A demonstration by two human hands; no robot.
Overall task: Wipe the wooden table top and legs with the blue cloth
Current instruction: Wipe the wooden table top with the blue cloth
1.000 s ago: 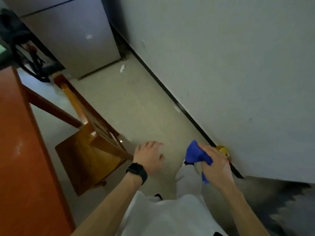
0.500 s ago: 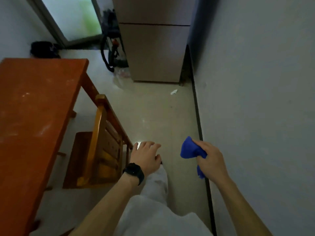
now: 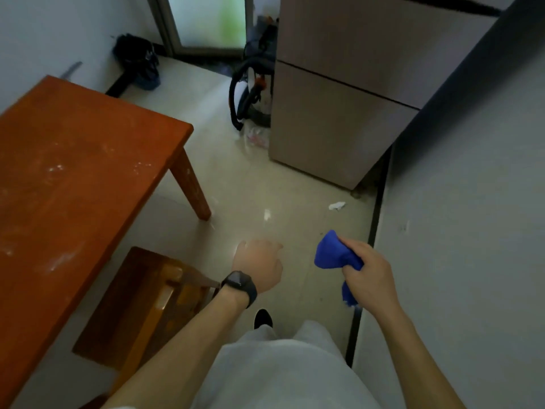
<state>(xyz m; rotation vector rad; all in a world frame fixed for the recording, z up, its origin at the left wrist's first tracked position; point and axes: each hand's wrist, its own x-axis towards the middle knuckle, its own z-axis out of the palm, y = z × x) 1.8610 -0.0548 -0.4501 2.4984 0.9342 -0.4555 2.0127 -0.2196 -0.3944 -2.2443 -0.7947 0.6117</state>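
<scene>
Cloth: blue cloth [image 3: 334, 252] is bunched up in the right hand [image 3: 368, 277], at about 4 o'clock from the middle of the view, up in the air over the floor [image 3: 265, 178].
Right hand: fingers curled tight round the cloth; one big lump sticks out in front and a small end hangs out below.
Left hand: left hand [image 3: 259, 268] is at about 6 o'clock, holding nothing, fingers loosely bent and hanging down (a black watch [image 3: 239, 286] is on the wrist).
Table: wooden table [image 3: 73, 178] is at 9 o'clock, orange-brown, with pale dusty marks on its top; one leg [image 3: 190, 187] stands on the floor near the middle. No hand touches it.
Chair: wooden chair [image 3: 141, 305] is at 7 o'clock, partly under the table edge, just beside the left wrist.
Fridge: tall fridge [image 3: 348, 107] at 1 o'clock, against the grey wall [image 3: 472, 202].
Floor bits: small white scrap [image 3: 336, 206] near the fridge.
</scene>
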